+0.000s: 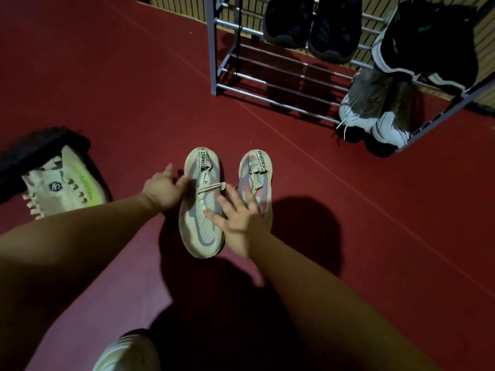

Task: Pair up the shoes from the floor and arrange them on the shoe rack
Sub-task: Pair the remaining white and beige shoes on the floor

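1. now the left shoe (201,204) and right shoe (255,172) are lying together in the middle of the floor (107,89).
2. the left hand (163,190) is touching the left shoe's side, fingers loose.
3. the right hand (241,218) is lying across both, fingers wide.

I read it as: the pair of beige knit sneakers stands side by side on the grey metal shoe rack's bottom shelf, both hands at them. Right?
No. In the head view the pair of beige knit sneakers stands side by side on the dark red floor, short of the grey metal shoe rack; left hand and right hand are both at them.
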